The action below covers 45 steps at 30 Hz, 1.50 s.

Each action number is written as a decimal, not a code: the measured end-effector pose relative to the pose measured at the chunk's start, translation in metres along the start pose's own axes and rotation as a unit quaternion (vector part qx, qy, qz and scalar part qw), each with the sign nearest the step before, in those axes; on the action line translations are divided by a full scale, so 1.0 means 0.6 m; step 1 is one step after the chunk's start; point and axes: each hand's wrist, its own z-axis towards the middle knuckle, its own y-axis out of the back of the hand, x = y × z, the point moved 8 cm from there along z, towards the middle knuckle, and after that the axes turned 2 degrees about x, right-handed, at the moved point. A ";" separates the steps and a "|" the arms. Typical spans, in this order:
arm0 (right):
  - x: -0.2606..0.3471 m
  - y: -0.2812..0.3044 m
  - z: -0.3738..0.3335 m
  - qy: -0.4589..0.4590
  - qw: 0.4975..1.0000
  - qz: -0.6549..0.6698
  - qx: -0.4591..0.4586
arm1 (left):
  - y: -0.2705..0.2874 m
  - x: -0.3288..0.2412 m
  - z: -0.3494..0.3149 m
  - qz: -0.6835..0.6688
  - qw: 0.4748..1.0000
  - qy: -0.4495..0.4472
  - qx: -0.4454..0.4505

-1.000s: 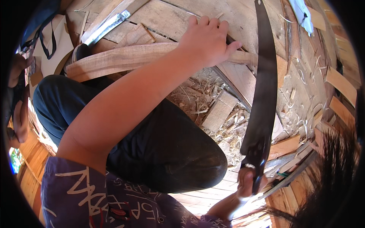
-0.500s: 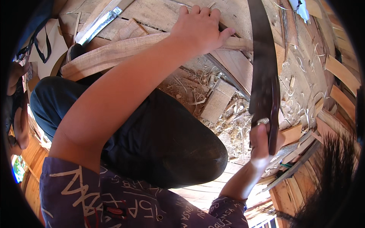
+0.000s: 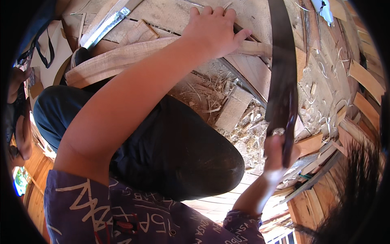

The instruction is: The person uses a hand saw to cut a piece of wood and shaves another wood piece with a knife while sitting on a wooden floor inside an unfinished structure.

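My left hand (image 3: 210, 35) rests on a long wooden plank (image 3: 118, 60), its fingers stretched forward and the thumb out to the side. A handsaw (image 3: 283, 57) with a broad dark blade and dark handle is in my right hand (image 3: 277, 152), whose fingers wrap round the grip. The blade points away from me and passes over the plank's right end. Whether its teeth touch the wood I cannot tell. Motion blurs the right hand slightly.
A smaller silver saw blade (image 3: 106, 27) lies at the far left. Wood offcuts (image 3: 234, 107) and curly shavings (image 3: 254, 132) litter the floor beyond my bent knee (image 3: 203, 162). Boards (image 3: 367, 110) lie along the right. Part of another person (image 3: 21, 126) shows at the left edge.
My right hand and the saw's handle have shifted slightly left. The left hand stays on the plank in nearly the same spot.
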 end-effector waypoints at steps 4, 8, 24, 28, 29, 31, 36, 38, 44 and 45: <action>-0.107 0.125 -0.200 -0.025 0.993 -0.075 -0.091 | 0.005 -0.014 -0.002 0.010 0.999 -0.004 -0.040; -0.031 0.056 -0.058 0.019 1.000 0.007 -0.002 | 0.002 -0.022 -0.002 0.021 0.999 -0.001 0.044; 0.009 0.011 0.007 0.028 0.999 0.017 0.013 | 0.004 -0.021 -0.004 0.014 0.999 -0.024 -0.036; 0.003 0.000 0.022 0.020 0.999 0.033 0.013 | 0.003 -0.019 0.001 -0.004 1.000 -0.014 -0.026; 0.009 -0.009 -0.008 0.039 0.998 -0.039 0.020 | -0.002 -0.016 -0.002 0.001 1.000 -0.009 -0.022; -0.044 0.053 -0.113 0.040 0.998 -0.016 -0.050 | 0.010 -0.014 0.004 0.003 1.000 -0.005 -0.029; -0.127 0.142 -0.270 -0.074 0.991 0.069 -0.087 | 0.030 -0.035 -0.004 -0.022 0.998 0.008 0.060; -0.118 0.148 -0.238 -0.049 0.992 -0.067 -0.094 | 0.039 -0.032 -0.007 -0.022 0.998 0.004 0.056; 0.016 0.009 0.052 -0.007 0.996 0.080 0.026 | 0.004 -0.027 0.001 0.023 0.999 -0.014 -0.041; 0.013 0.002 0.049 0.000 0.997 0.069 0.027 | 0.007 -0.017 0.005 0.029 0.997 -0.013 -0.063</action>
